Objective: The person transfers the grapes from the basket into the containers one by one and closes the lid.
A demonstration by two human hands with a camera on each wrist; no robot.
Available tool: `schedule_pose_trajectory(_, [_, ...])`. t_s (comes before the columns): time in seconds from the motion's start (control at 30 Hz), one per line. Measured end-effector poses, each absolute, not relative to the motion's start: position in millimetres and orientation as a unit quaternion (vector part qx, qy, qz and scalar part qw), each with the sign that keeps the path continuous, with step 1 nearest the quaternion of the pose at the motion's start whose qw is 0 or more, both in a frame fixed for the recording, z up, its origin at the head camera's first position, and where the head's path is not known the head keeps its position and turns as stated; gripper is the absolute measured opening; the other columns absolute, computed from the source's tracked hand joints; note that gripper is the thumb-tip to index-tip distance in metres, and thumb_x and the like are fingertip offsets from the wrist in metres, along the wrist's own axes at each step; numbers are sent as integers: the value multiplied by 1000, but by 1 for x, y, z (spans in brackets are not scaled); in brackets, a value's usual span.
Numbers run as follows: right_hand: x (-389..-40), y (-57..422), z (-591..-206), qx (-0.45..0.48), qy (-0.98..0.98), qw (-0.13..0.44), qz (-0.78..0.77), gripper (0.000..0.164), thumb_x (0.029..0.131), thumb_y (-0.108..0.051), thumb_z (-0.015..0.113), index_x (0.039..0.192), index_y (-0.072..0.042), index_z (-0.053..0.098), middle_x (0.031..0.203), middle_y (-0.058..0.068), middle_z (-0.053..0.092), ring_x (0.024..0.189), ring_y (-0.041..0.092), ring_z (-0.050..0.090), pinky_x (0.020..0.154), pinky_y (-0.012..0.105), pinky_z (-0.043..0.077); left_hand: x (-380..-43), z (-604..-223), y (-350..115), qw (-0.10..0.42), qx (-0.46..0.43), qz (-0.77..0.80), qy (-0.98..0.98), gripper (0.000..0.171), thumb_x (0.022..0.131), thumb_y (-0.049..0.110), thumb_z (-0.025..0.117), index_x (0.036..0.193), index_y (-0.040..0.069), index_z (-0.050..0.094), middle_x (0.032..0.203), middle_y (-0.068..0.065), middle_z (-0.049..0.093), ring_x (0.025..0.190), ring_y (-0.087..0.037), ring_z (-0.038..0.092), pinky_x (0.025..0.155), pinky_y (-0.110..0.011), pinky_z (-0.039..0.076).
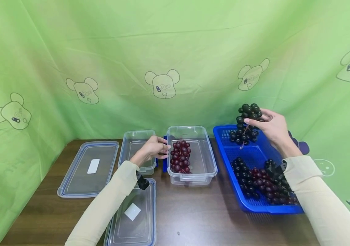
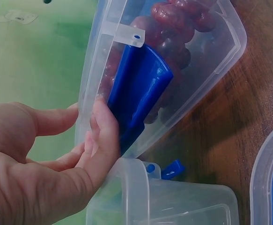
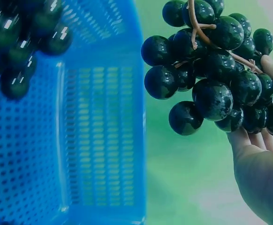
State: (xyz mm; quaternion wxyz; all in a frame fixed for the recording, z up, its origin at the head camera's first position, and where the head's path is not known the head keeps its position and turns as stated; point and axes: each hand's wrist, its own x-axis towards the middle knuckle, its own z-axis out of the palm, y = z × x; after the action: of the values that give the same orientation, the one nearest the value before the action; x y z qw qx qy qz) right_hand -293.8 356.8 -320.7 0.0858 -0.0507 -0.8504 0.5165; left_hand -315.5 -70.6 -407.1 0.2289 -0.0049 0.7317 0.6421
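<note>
My right hand [image 1: 274, 128] holds a bunch of black grapes [image 1: 245, 128] by its side, raised over the back of the blue basket [image 1: 219, 150]. In the right wrist view, the bunch [image 3: 216, 89] shows its brown stem, with thumb and fingers around its right end. My left hand [image 1: 155, 147] is at the left wall of a clear plastic container [image 1: 204, 157] that has a bunch of red grapes [image 1: 180, 159] inside along its left side. The left wrist view has the thumb at the rim and the fingers beside a blue latch [image 2: 145, 79], pinching the container's edge.
A second clear container [image 1: 129, 147] stands left of the first, partly behind the left hand. Two clear lids lie on the wooden table, one at the far left [image 1: 79, 171] and one nearer [image 1: 132, 229]. More black grapes [image 1: 242, 177] and red grapes [image 1: 264, 184] lie in the basket.
</note>
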Motion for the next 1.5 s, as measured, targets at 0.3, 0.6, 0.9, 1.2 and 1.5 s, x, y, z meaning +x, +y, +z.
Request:
schedule_pose_trajectory(0.3, [-290, 331, -307, -28, -842, 91, 531, 91, 89, -36, 86, 163, -15, 38, 147, -5, 64, 145, 14, 48, 119, 28, 45, -316, -409, -70, 227, -5, 639, 735, 43, 102, 3, 65, 141, -6, 50, 104, -12, 62, 82, -19, 65, 73, -28, 66])
schedule_pose_trajectory(0.6, [-289, 303, -300, -10, -845, 65, 531, 96, 88, -36, 87, 165, -14, 34, 169, 16, 37, 157, 29, 33, 130, 48, 34, -316, -407, -70, 225, -6, 643, 732, 42, 101, 2, 65, 140, -7, 50, 107, -13, 62, 84, -21, 64, 74, -27, 66])
schedule_pose_trajectory(0.9, [-290, 270, -306, 30, -850, 33, 524, 94, 86, -32, 90, 162, -11, 39, 162, 24, 45, 152, 38, 41, 129, 61, 30, -315, -407, -70, 223, -3, 643, 733, 42, 102, 2, 65, 140, -7, 50, 107, -12, 62, 85, -21, 64, 74, -28, 66])
schedule_pose_trajectory(1.2, [-289, 238, -324, 63, -858, -1, 509, 95, 82, -35, 92, 159, -10, 44, 157, 24, 52, 148, 38, 48, 124, 59, 39, -315, -407, -70, 221, 2, 641, 735, 42, 101, 1, 64, 140, -8, 50, 105, -12, 61, 84, -21, 63, 77, -29, 67])
schedule_pose_trajectory(1.5, [-293, 223, -336, 62, -877, -53, 474, 99, 80, -42, 92, 160, -11, 44, 166, 24, 38, 158, 40, 33, 128, 64, 29, -315, -407, -70, 216, 6, 635, 741, 42, 102, 2, 63, 140, -9, 50, 101, -11, 62, 82, -20, 64, 75, -31, 67])
